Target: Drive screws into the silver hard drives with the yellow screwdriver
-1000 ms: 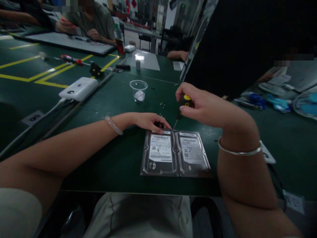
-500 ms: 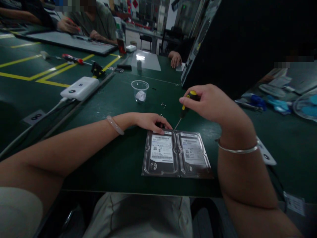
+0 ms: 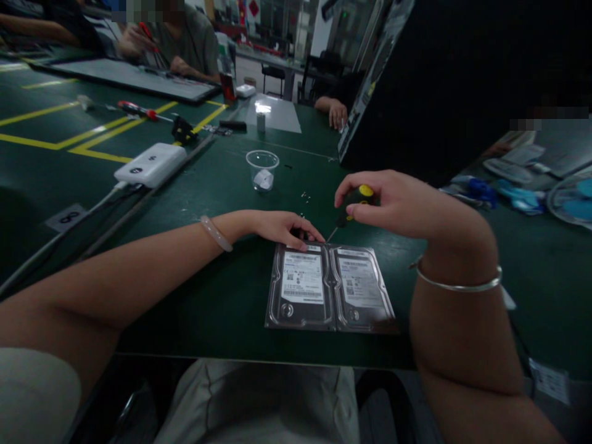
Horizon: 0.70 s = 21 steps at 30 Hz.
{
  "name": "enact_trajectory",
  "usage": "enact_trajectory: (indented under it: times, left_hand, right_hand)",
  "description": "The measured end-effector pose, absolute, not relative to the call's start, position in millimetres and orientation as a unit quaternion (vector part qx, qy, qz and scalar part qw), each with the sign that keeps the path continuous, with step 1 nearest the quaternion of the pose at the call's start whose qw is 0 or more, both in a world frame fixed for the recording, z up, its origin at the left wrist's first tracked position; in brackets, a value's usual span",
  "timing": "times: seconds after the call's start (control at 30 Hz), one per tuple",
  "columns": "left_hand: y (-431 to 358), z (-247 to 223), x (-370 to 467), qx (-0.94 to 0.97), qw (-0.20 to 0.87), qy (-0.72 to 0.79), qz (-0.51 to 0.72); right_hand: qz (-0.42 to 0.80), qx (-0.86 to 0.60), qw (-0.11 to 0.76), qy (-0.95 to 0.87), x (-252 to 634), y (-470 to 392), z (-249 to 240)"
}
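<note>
Two hard drives lie flat, side by side, on the green table: the left hard drive (image 3: 300,311) and the right hard drive (image 3: 365,317), both with white labels upward. My left hand (image 3: 287,229) grips the left drive's far edge, thumb on its top and fingers curled behind it. A yellow-and-black screwdriver (image 3: 366,191) is in the closed fingers of my right hand (image 3: 386,200). It leans to the right, and its tip reaches the far edge where the drives meet, close to my left fingertips. Small screws (image 3: 305,197) are scattered just beyond.
Beyond the drives stands a clear plastic cup (image 3: 263,171) with crumpled white paper inside. A white power bank (image 3: 150,165) with a cable lies to the left. A large black panel (image 3: 444,80) rises at the right. Co-workers' hands (image 3: 337,114) are across the table.
My right hand has come lower and slightly right, and the screwdriver leans over more. Its tip stays at the same far edge. My left hand and both drives have hardly moved.
</note>
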<state>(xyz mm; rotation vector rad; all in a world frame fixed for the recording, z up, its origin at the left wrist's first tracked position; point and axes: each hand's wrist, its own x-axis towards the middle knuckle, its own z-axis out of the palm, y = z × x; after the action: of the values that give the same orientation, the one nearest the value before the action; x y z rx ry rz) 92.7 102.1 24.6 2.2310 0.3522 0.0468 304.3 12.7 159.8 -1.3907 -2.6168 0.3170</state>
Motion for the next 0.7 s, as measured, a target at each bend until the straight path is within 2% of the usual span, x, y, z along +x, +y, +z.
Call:
enact_trajectory:
  times: [0.23, 0.5, 0.7]
  left_hand:
    - [101.5, 26.2, 92.9, 0.886, 0.443, 0.139, 0.009]
    - [101.5, 25.2, 93.6, 0.891, 0.432, 0.140, 0.015]
    - [100.1, 26.9, 93.6, 0.893, 0.427, 0.142, 0.010]
  right_hand:
    - [0.090, -0.483, 0.108, -0.864, 301.5, 15.7, 154.8]
    - [-0.031, -0.577, 0.139, -0.804, 300.5, 16.3, 152.8]
    - [-0.045, -0.592, 0.138, -0.793, 298.8, 19.9, 150.3]
